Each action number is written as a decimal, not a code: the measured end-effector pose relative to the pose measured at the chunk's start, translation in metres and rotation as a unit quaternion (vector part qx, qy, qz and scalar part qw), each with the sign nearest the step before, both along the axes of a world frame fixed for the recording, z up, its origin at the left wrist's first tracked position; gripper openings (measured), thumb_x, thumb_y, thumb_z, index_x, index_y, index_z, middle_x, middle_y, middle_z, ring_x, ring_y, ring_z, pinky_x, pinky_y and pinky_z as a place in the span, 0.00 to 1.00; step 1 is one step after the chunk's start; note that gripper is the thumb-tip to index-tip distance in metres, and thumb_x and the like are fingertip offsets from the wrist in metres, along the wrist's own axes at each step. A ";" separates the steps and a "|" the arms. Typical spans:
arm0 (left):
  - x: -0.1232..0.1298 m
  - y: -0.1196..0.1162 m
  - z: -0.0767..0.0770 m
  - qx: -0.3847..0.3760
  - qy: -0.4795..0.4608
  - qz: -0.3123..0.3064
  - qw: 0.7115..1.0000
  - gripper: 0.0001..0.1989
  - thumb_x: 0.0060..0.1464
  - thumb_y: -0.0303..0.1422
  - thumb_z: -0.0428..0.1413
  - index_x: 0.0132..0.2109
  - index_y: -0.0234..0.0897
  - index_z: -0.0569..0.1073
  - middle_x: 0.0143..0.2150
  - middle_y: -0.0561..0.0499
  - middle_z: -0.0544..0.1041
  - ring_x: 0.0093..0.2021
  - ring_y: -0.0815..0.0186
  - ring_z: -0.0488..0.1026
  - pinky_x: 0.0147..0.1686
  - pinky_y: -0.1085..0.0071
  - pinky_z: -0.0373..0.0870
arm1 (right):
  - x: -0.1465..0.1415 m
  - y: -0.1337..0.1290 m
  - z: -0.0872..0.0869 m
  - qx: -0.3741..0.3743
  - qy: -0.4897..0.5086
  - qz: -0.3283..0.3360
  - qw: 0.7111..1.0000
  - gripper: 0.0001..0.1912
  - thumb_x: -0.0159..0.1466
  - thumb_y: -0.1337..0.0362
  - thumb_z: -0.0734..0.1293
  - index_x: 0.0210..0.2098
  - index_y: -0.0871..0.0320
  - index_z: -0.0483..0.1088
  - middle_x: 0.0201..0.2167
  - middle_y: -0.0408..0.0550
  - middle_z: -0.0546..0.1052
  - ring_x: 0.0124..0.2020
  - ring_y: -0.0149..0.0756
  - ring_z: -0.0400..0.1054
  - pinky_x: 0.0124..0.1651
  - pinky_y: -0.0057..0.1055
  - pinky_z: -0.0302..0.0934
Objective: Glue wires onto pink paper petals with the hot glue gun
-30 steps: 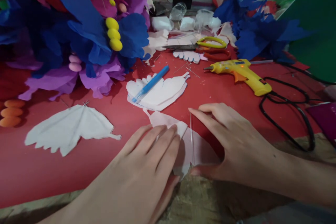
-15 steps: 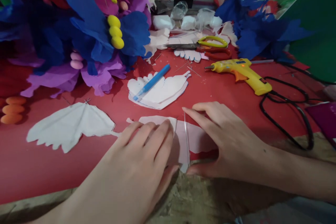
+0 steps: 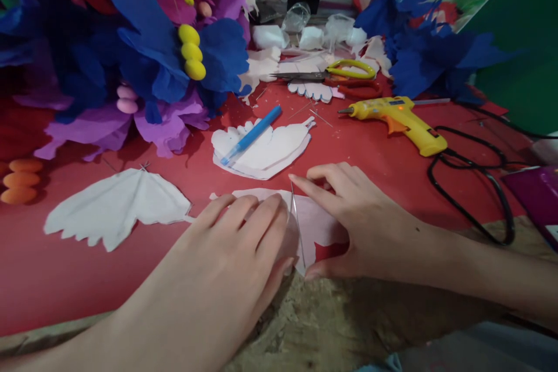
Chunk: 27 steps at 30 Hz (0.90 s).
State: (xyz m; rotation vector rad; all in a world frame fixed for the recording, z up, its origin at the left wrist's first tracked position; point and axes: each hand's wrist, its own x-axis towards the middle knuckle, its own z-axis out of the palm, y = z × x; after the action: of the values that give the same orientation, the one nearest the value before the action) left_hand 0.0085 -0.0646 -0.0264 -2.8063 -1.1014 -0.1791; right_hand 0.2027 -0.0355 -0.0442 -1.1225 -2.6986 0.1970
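My left hand (image 3: 231, 250) lies with outstretched fingers on a pale paper cut-out (image 3: 322, 221), partly covering it. My right hand (image 3: 366, 221) spans a thin, straight wire (image 3: 298, 221), its index fingertip at the far end and its thumb at the near end. The wire lies across the paper, close beside my left fingertips. To the left rests a white wing-shaped cut-out (image 3: 113, 203) with wires along it. Beyond my hands, a blue pen (image 3: 255, 133) lies on a stack of scalloped white cut-outs (image 3: 279, 154).
A yellow glue gun (image 3: 396, 116) with a black cord (image 3: 466, 215) lies at right on the red surface (image 3: 183, 267). Yellow-handled scissors (image 3: 349, 70) sit at the back. Blue and purple paper flowers (image 3: 174, 93) crowd the left; more blue paper (image 3: 418, 40) stands back right.
My right hand has moved left with the wire, bringing it closer to my left fingertips and tilting it a little more. My left hand stays nearly in place on the paper.
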 end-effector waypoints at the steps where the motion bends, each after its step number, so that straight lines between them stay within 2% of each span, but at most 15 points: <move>1: 0.000 0.001 0.000 0.002 0.001 0.000 1.000 0.15 0.57 0.29 0.45 0.44 0.29 0.74 0.42 0.41 0.78 0.38 0.51 0.74 0.35 0.53 0.71 | 0.002 0.001 0.001 -0.005 0.007 0.007 1.000 0.51 0.43 0.39 0.69 0.55 0.71 0.61 0.45 0.60 0.68 0.42 0.46 0.62 0.40 0.42 0.61; 3: 0.000 0.002 0.000 0.005 0.001 0.001 1.000 0.15 0.56 0.28 0.46 0.45 0.29 0.74 0.43 0.41 0.77 0.38 0.51 0.74 0.35 0.54 0.71 | 0.006 0.002 0.002 -0.019 0.031 0.029 0.999 0.46 0.49 0.41 0.67 0.55 0.70 0.60 0.45 0.59 0.68 0.43 0.43 0.62 0.41 0.40 0.61; 4: 0.000 0.003 0.000 0.003 0.000 0.002 1.000 0.15 0.56 0.29 0.46 0.45 0.29 0.73 0.43 0.41 0.77 0.38 0.52 0.74 0.35 0.54 0.71 | 0.009 0.003 0.003 -0.022 0.045 0.045 0.998 0.39 0.54 0.45 0.65 0.54 0.69 0.61 0.44 0.58 0.69 0.42 0.41 0.62 0.40 0.38 0.61; 6: 0.001 0.004 0.000 -0.005 -0.008 0.001 1.000 0.14 0.57 0.31 0.47 0.45 0.29 0.73 0.42 0.42 0.77 0.37 0.53 0.74 0.34 0.56 0.71 | 0.014 0.004 0.003 -0.010 0.074 0.089 0.993 0.23 0.62 0.55 0.60 0.50 0.66 0.64 0.41 0.54 0.71 0.40 0.37 0.62 0.39 0.35 0.61; 8: 0.001 0.005 0.000 -0.016 -0.015 0.003 1.000 0.14 0.56 0.34 0.49 0.45 0.30 0.72 0.40 0.43 0.78 0.36 0.54 0.74 0.32 0.58 0.70 | 0.018 0.005 0.003 0.009 0.086 0.145 0.986 0.14 0.66 0.65 0.55 0.46 0.64 0.66 0.37 0.52 0.72 0.38 0.34 0.63 0.39 0.32 0.60; 11: 0.001 0.007 -0.002 -0.020 -0.018 0.009 1.000 0.18 0.54 0.40 0.51 0.46 0.31 0.71 0.40 0.44 0.77 0.37 0.54 0.73 0.32 0.59 0.69 | 0.021 0.004 0.003 0.016 0.066 0.205 0.976 0.15 0.67 0.70 0.51 0.44 0.63 0.67 0.36 0.50 0.73 0.38 0.32 0.64 0.40 0.31 0.60; 16: 0.002 0.009 -0.005 -0.010 -0.017 0.003 1.000 0.25 0.55 0.45 0.49 0.49 0.27 0.69 0.46 0.41 0.75 0.41 0.53 0.72 0.36 0.59 0.67 | 0.021 0.004 0.003 0.016 0.051 0.208 0.977 0.16 0.67 0.69 0.52 0.43 0.63 0.69 0.37 0.50 0.74 0.39 0.34 0.64 0.41 0.31 0.60; 18: 0.003 0.009 -0.005 -0.007 -0.027 -0.002 1.000 0.22 0.58 0.42 0.46 0.50 0.28 0.68 0.48 0.40 0.74 0.43 0.52 0.70 0.37 0.58 0.65 | 0.020 0.004 0.003 0.016 0.056 0.208 0.976 0.15 0.66 0.69 0.53 0.42 0.63 0.70 0.37 0.50 0.74 0.39 0.35 0.64 0.42 0.32 0.61; 21: 0.003 0.009 -0.003 -0.004 -0.070 -0.029 0.997 0.17 0.62 0.32 0.40 0.50 0.29 0.68 0.50 0.43 0.73 0.47 0.54 0.67 0.44 0.58 0.62 | 0.020 0.004 0.003 0.009 0.069 0.208 0.976 0.15 0.66 0.69 0.53 0.40 0.63 0.70 0.36 0.50 0.74 0.40 0.34 0.64 0.43 0.31 0.61; 24: 0.002 0.007 -0.001 -0.025 -0.091 -0.076 0.993 0.18 0.59 0.22 0.38 0.49 0.31 0.68 0.48 0.47 0.74 0.47 0.58 0.68 0.49 0.60 0.59 | 0.021 0.005 0.002 -0.007 0.092 0.204 0.975 0.15 0.66 0.69 0.54 0.37 0.64 0.71 0.36 0.50 0.74 0.41 0.33 0.63 0.44 0.30 0.61; 27: 0.000 0.006 -0.001 -0.058 -0.078 -0.071 0.993 0.18 0.57 0.21 0.39 0.51 0.31 0.66 0.46 0.47 0.75 0.45 0.59 0.70 0.47 0.62 0.64 | 0.021 0.006 0.003 -0.010 0.082 0.207 0.975 0.15 0.66 0.70 0.53 0.38 0.63 0.71 0.38 0.51 0.74 0.42 0.33 0.63 0.44 0.30 0.61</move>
State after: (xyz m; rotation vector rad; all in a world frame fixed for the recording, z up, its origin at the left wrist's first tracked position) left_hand 0.0086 -0.0588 -0.0277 -3.0194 -0.9708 -0.3642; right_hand 0.2241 -0.0292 -0.0413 -0.5072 -2.7487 0.3655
